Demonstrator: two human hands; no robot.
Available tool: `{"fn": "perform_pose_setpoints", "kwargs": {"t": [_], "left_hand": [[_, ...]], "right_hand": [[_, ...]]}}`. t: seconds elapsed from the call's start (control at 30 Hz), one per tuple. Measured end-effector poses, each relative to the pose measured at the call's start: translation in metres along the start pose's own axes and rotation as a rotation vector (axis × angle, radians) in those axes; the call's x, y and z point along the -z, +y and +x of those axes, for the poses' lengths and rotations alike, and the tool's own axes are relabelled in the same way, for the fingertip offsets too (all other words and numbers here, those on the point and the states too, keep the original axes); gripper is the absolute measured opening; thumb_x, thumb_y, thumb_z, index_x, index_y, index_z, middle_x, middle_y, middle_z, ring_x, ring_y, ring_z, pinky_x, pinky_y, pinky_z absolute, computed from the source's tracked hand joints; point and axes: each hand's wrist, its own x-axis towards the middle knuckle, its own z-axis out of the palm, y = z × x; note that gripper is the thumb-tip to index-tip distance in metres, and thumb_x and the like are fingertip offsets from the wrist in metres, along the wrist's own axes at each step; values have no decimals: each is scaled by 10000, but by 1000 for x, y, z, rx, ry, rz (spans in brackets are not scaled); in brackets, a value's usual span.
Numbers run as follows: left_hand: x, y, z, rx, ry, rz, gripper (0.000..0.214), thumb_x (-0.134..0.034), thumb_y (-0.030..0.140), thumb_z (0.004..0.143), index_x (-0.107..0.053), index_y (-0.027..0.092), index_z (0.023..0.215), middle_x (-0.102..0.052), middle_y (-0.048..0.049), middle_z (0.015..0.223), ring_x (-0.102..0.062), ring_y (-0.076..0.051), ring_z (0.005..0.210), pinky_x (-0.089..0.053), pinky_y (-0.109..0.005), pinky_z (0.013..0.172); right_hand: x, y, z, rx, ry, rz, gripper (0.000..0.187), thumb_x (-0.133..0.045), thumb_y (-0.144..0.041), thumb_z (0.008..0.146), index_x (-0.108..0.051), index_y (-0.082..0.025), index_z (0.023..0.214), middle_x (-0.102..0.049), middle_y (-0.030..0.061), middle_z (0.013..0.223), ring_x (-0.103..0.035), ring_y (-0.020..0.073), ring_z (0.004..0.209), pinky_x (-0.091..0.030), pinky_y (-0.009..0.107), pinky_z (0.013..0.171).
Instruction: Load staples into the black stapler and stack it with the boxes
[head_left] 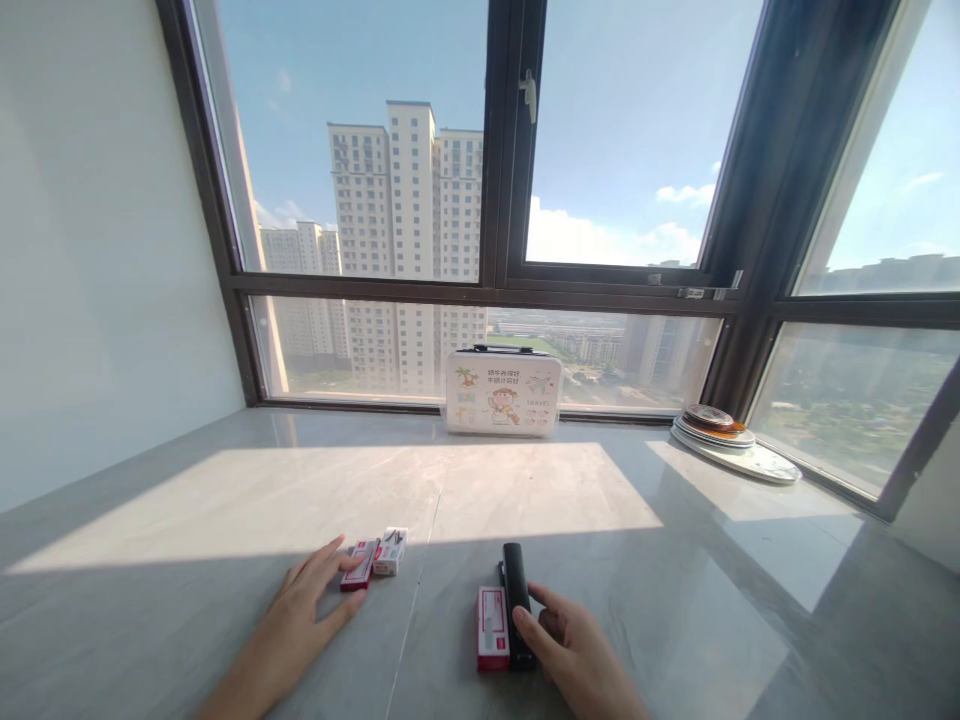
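My left hand (311, 605) is at the left, fingers bent over a small red-and-white box (360, 566). Its index fingertip rests on the box's top, and the thumb lies by the near end. Touching that box on its right is a white carton (391, 552) with a dark picture on its face. My right hand (574, 645) grips a black stapler (517, 600) from the right, thumb on its top and index finger along its side. Flush against the stapler's left side lies another red-and-white box (492, 630), larger in view. The right hand's lower fingers are curled and partly hidden.
A white case with cartoon prints (504, 395) and a dark handle stands against the window. Several stacked plates or round mats (735, 450) lie at the back right corner. The grey marbled countertop (247, 490) carries bright sun patches. A wall (97, 250) borders the left.
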Motion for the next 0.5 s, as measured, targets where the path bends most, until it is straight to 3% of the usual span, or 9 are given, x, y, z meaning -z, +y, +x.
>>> {"fn": "perform_pose_setpoints", "kwargs": {"t": [0.07,0.17,0.27,0.37,0.5], "left_hand": [[5,4,-15,11,-36,-60,380,-658,505,807,-691,278,1109,-628,-42,1367,-538,-302,1311,-453,-433,1101],[17,29,-30,30,-127,-125,313,-719,483,754,-704,270,983,-690,-46,1253,-615,-303,1205,-511,-406,1027],[22,64,-35,67,-167,-185,433,-781,438,700,-685,279,1091,-708,-44,1168,-649,-294,1112,-529,-407,985],[14,103,-31,69,-159,-306,541,-787,438,712,-643,286,1211,-683,-54,1208,-655,-274,1056,-538,-399,952],[-7,154,-17,-38,-224,-484,537,-781,389,745,-638,288,1252,-651,-73,1279,-624,-275,1128,-499,-390,1007]], "right_hand": [[-1,0,0,1,1,4,750,-545,-696,867,-629,-122,1342,-516,-19,609,-502,149,597,-376,241,556],[-1,1,0,-2,-4,9,758,-543,-702,865,-626,-122,1345,-514,-21,605,-494,146,589,-376,240,554],[-1,1,-1,-3,-8,16,761,-551,-707,858,-629,-124,1341,-513,-20,604,-491,146,591,-374,238,553],[-1,0,-1,-4,-7,17,775,-553,-718,851,-627,-122,1342,-515,-19,606,-489,146,592,-371,238,553],[-1,-2,-1,-7,-6,12,788,-550,-734,843,-634,-122,1331,-518,-21,605,-475,138,579,-361,232,546]]}}
